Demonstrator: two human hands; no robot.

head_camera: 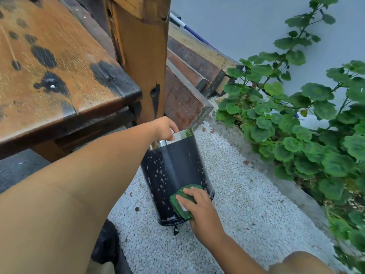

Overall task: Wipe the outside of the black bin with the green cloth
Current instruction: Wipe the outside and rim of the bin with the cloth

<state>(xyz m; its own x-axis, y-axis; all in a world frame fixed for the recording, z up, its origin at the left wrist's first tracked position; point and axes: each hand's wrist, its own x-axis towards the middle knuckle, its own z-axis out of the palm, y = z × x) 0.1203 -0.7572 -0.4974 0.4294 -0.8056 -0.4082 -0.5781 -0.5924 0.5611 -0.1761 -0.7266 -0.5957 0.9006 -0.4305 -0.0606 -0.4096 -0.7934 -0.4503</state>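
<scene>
The black bin (173, 171) stands on pale gravel beside a wooden post, its side dotted with white specks. It has a shiny metal rim at the top. My left hand (165, 128) grips that rim on the near-left side. My right hand (199, 208) presses the folded green cloth (182, 202) flat against the bin's lower right side, close to the base. My fingers cover part of the cloth.
A worn wooden table (59, 72) and its post (142, 62) stand at the left, just behind the bin. A leafy green plant (292, 123) fills the right side along a white wall. Wooden planks (187, 80) lie behind. Gravel (237, 204) surrounds the bin.
</scene>
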